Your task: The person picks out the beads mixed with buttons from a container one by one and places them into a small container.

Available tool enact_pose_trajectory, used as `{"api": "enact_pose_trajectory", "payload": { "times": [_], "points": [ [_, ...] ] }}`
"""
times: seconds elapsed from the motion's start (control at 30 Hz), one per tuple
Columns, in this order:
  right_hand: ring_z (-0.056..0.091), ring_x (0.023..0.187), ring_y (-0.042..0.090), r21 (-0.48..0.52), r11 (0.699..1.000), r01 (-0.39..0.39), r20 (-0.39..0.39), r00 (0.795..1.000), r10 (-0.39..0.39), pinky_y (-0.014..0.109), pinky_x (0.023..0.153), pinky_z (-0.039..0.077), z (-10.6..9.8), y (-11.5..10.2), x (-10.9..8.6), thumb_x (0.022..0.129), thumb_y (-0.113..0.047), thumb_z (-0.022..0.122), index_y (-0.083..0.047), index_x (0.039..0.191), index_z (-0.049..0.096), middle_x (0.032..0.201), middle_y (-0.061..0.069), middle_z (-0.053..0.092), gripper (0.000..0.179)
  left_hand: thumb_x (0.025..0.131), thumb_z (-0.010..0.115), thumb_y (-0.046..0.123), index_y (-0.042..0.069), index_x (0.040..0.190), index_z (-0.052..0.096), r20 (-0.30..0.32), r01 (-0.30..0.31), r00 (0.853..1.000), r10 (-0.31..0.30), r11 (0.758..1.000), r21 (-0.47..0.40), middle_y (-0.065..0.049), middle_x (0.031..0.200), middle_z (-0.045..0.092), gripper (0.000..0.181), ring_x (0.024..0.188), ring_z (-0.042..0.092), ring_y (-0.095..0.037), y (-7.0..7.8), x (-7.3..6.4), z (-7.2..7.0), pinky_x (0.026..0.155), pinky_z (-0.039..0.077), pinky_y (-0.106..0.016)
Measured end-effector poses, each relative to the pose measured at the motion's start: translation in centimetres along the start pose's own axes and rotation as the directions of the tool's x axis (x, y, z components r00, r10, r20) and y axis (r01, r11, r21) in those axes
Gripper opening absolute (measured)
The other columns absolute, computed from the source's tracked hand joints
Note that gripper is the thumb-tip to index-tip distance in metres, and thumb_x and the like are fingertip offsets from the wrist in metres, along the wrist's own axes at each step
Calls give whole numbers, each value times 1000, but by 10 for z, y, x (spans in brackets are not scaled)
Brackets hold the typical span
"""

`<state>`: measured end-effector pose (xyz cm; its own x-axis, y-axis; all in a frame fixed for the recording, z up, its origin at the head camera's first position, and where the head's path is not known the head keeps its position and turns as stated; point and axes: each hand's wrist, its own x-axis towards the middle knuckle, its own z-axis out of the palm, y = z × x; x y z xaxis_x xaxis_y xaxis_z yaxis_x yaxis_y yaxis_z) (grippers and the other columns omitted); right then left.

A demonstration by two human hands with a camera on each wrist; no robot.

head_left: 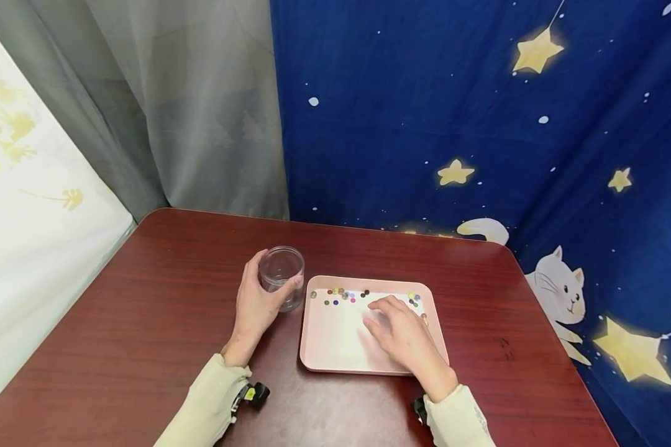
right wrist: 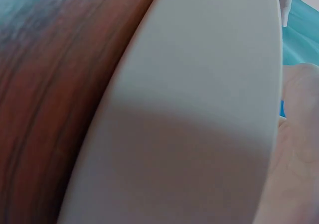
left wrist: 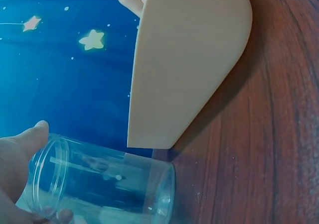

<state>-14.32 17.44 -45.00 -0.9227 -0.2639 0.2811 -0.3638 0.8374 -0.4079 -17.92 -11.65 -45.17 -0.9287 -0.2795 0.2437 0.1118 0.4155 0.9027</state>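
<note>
My left hand (head_left: 260, 301) grips a clear, open-topped plastic jar (head_left: 282, 267), with the thumb on the near side and fingers round the far left. In the left wrist view the same jar (left wrist: 109, 179) stands on the table, and nothing can be made out inside it. Over the right part of a shallow pink tray (head_left: 324, 357) is my right hand (head_left: 405, 335), its fingers bent, thumb and index fingertips apart. Small round coloured beads (head_left: 345, 295) lie scattered along the tray's far side, with several more (head_left: 414, 299) beyond the right fingers. The tray wall (right wrist: 199, 84) mostly blocks the right wrist view.
The dark red wooden table (head_left: 190, 273) carries the jar and, to its right, the tray. A grey curtain (head_left: 218, 124) and a blue star-patterned curtain (head_left: 380, 124) hang behind the table's far edge. White cloth (head_left: 33, 217) hangs at the left.
</note>
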Motion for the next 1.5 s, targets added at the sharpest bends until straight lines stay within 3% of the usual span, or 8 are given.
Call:
{"api": "enact_pose_trajectory", "payload": {
  "times": [0.2, 0.53, 0.83, 1.13, 1.5],
  "points": [
    [69, 115, 19, 13, 1000, -7, 26, 1000, 6, 42, 96, 56, 3, -2, 7, 95, -34, 77, -16, 118, 75, 116, -3, 72, 29, 78, 92, 35, 15, 150, 50, 2, -12, 1000, 12, 1000, 2, -11, 146, 55, 86, 131, 57, -30, 1, 1, 0, 111, 44, -52],
    [66, 96, 16, 41, 998, -53, 80, 996, 50, 39, 83, 56, 5, -6, 17, 95, -34, 76, -14, 118, 75, 109, 1, 71, 30, 77, 93, 36, 15, 150, 48, 36, -10, 999, 9, 1000, 27, -10, 145, 55, 88, 129, 57, -30, 1, 3, -1, 110, 45, -54],
    [64, 95, 16, 54, 996, -71, 100, 993, 66, 39, 84, 55, 8, -7, 22, 96, -34, 75, -14, 119, 75, 109, -2, 70, 30, 76, 94, 37, 18, 149, 50, 37, -9, 999, 8, 999, 46, -9, 141, 55, 88, 127, 57, -29, -2, 4, -2, 109, 45, -54],
    [66, 95, 17, 40, 999, -26, 86, 996, 23, 40, 83, 57, 10, -8, 29, 95, -29, 77, -13, 115, 74, 110, 0, 70, 26, 76, 93, 38, 18, 149, 51, 47, -3, 999, 0, 998, 63, -8, 141, 56, 86, 127, 58, -29, -3, 4, -3, 107, 46, -55],
    [68, 101, 19, 20, 999, -26, 105, 994, 24, 42, 90, 57, 14, -9, 41, 94, -22, 78, -11, 117, 74, 123, 3, 71, 25, 75, 94, 40, 18, 148, 52, 48, -8, 999, 5, 998, 64, -9, 142, 56, 87, 127, 58, -29, -5, 5, -4, 107, 46, -53]
  ]
}}
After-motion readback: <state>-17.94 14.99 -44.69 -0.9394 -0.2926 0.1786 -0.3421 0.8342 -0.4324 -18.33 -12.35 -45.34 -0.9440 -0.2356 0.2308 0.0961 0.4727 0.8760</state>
